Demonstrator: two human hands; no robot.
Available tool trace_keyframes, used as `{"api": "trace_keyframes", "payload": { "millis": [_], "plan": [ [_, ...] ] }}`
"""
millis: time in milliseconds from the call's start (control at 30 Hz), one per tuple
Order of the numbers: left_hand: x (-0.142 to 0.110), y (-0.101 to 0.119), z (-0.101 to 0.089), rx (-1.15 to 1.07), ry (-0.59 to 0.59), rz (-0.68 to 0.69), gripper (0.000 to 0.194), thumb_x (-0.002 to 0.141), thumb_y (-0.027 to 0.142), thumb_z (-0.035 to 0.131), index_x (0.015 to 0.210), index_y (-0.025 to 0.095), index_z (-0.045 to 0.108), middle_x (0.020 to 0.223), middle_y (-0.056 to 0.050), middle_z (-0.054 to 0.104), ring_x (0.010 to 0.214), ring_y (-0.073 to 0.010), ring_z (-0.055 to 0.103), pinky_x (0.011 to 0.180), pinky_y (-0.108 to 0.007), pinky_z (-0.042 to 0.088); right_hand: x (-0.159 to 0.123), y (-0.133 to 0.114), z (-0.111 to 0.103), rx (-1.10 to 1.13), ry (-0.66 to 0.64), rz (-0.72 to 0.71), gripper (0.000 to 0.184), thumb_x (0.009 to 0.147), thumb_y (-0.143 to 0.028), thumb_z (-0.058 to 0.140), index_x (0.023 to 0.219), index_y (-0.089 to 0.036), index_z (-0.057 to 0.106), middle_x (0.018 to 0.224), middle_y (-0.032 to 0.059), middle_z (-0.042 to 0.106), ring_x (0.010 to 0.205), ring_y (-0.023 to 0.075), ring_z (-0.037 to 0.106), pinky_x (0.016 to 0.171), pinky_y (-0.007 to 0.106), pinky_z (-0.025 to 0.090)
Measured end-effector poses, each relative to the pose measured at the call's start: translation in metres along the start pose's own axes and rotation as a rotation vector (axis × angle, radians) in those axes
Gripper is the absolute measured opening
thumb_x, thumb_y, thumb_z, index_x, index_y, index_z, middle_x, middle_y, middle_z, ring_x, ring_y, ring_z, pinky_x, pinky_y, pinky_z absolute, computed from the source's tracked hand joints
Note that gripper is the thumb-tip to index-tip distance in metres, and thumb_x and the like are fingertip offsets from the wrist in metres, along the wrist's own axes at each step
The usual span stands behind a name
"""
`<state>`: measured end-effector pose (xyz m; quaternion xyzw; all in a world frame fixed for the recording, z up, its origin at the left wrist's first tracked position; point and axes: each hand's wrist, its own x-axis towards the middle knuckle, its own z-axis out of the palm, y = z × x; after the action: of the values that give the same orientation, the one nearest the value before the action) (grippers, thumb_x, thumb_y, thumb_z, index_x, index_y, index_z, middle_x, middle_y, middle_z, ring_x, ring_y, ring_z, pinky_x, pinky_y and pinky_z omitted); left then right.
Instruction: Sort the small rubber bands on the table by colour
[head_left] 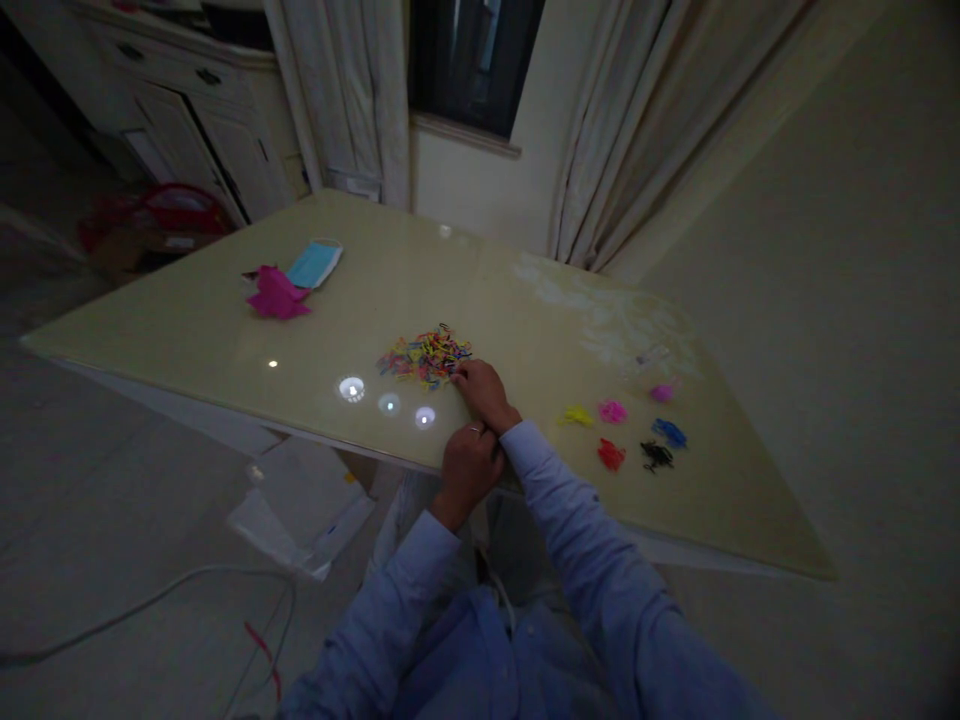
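A mixed pile of small, thin, looped coloured pieces, like rubber bands or paper clips, lies at the middle of the table. My right hand reaches the pile's right edge with thumb and fingertips pinched together; what is between them is too small to make out. Close to the table's front edge, my left hand is curled up beside my right wrist, its inner side hidden. To the right lie separate single-colour heaps: yellow, pink, red, black and blue.
A bright pink crumpled piece and a blue face mask lie on the table's left part. At the right is a small magenta item beside something clear. A white plastic bag and a cable are on the floor.
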<state>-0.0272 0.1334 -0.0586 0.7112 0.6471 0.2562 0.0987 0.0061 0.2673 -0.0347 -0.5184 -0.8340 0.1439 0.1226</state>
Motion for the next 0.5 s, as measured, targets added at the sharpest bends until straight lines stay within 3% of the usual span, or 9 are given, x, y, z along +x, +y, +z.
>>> {"api": "trace_keyframes", "payload": {
  "millis": [167, 267, 367, 500],
  "plan": [
    [0.000, -0.001, 0.001, 0.014, 0.012, 0.013, 0.012, 0.085, 0.024, 0.057, 0.086, 0.016, 0.066, 0.090, -0.010, 0.064, 0.086, -0.0221, 0.059, 0.076, -0.033, 0.044, -0.001, 0.001, 0.001, -0.010, -0.033, -0.047, 0.018, 0.095, -0.024, 0.051, 0.097, -0.015, 0.067, 0.103, 0.0107, 0.067, 0.094, 0.0186, 0.058, 0.084, 0.028, 0.042],
    [0.000, -0.001, 0.001, 0.020, 0.028, 0.024, 0.012, 0.086, 0.025, 0.057, 0.086, 0.017, 0.066, 0.089, -0.010, 0.063, 0.085, -0.0219, 0.059, 0.075, -0.033, 0.043, -0.003, 0.004, 0.002, 0.102, -0.002, -0.050, 0.015, 0.093, -0.020, 0.050, 0.092, -0.015, 0.064, 0.099, 0.0089, 0.065, 0.093, 0.0173, 0.056, 0.086, 0.028, 0.041],
    [0.000, -0.001, 0.002, 0.032, 0.023, 0.040, 0.013, 0.087, 0.025, 0.055, 0.086, 0.018, 0.066, 0.088, -0.009, 0.064, 0.085, -0.0215, 0.059, 0.074, -0.033, 0.043, -0.013, 0.010, -0.003, 0.453, 0.042, 0.050, 0.013, 0.089, -0.023, 0.054, 0.079, -0.016, 0.060, 0.085, 0.0043, 0.062, 0.081, 0.0153, 0.053, 0.077, 0.027, 0.042],
    [-0.002, -0.004, 0.003, 0.039, 0.035, 0.040, 0.015, 0.089, 0.024, 0.052, 0.092, 0.019, 0.066, 0.090, -0.008, 0.064, 0.085, -0.0212, 0.059, 0.073, -0.033, 0.042, -0.047, 0.020, -0.022, 1.166, -0.124, 0.097, 0.027, 0.085, -0.044, 0.058, 0.080, -0.018, 0.055, 0.077, 0.0003, 0.054, 0.061, 0.0104, 0.042, 0.054, 0.022, 0.034]
  ]
}}
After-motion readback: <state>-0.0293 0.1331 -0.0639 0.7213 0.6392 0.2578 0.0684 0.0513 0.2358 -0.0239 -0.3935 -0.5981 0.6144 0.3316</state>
